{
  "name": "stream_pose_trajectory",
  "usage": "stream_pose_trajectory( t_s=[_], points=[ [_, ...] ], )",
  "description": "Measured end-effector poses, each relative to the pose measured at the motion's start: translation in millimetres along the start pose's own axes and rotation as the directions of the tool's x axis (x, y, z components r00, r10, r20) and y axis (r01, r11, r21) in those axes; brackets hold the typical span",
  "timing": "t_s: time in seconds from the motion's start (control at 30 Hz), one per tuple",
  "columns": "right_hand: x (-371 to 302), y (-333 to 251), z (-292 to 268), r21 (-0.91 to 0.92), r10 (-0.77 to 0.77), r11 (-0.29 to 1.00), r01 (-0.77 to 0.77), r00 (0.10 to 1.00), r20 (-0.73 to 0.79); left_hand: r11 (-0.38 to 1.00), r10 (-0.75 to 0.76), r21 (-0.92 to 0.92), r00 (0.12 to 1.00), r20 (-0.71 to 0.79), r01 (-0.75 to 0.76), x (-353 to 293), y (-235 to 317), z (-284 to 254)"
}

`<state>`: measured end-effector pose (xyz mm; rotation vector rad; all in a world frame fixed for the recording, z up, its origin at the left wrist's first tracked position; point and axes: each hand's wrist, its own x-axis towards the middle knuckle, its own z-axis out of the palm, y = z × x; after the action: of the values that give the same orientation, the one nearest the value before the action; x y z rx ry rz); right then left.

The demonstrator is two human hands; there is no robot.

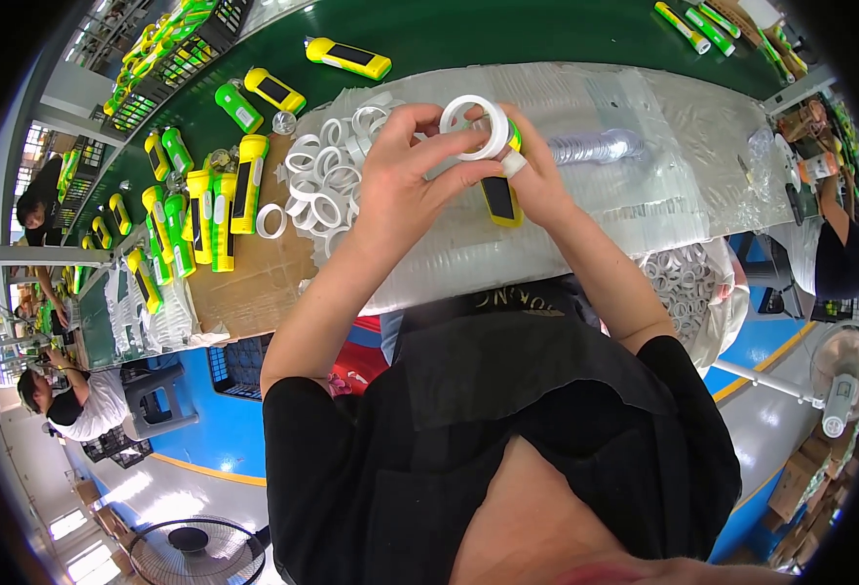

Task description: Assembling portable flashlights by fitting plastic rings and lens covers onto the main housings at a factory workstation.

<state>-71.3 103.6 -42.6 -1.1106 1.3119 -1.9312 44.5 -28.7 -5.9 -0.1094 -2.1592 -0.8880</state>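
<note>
My left hand (402, 175) pinches a white plastic ring (496, 135) between thumb and fingers, above the middle of the bench. Close behind the ring, my right hand (543, 180) is wrapped round a yellow and green flashlight (500, 201) with a dark panel on its side. The ring is at the flashlight's head end; whether it sits on the head or just in front cannot be seen. A heap of loose white rings (327, 185) lies to the left of my left hand. Right of my hands, a row of nested clear discs (600, 146) lies on the plastic-covered surface (566, 249).
Several yellow and green flashlights (223, 219) stand and lie at the left. Others rest on the green belt (488, 39) behind. A sack of white rings (683, 292) hangs below the bench's right front edge. Co-workers sit at far left and right. Fans (195, 551) stand nearby.
</note>
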Motion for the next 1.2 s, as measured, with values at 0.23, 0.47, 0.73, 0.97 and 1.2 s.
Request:
stream_pose_trajectory(
  t_s=[0.23, 0.47, 0.73, 0.97, 1.2],
  points=[
    [-1.9, -7.3, -15.9, 0.076, 0.003, 0.997, -0.002, 1.000, -0.019, 0.999, 0.006, 0.041, 0.996, 0.085, -0.009, 8.1, 4.8, -0.9],
    [12.0, -65.5, -67.8, -0.665, -0.222, 0.672, 0.327, 0.945, 0.241, 0.998, 0.024, 0.054, 0.981, 0.194, -0.035, 16.8, 16.7, 3.8],
    [39.4, -123.6, -61.4, -0.782, 0.267, 0.466, 0.414, 0.777, 0.570, 0.975, -0.183, -0.067, 0.936, 0.299, 0.212, 18.3, 21.3, 32.9],
    [36.9, -129.0, -55.0, -0.862, 0.356, 0.401, 0.311, 0.814, 0.459, 0.975, -0.085, -0.181, 0.966, 0.243, 0.132, 18.7, 18.5, 43.5],
    [26.5, -123.4, -44.7, -0.999, 0.347, -0.005, 0.040, 0.937, 0.035, 0.980, -0.120, -0.126, 0.957, 0.263, 0.157, 22.5, 16.4, 47.8]
  ],
)
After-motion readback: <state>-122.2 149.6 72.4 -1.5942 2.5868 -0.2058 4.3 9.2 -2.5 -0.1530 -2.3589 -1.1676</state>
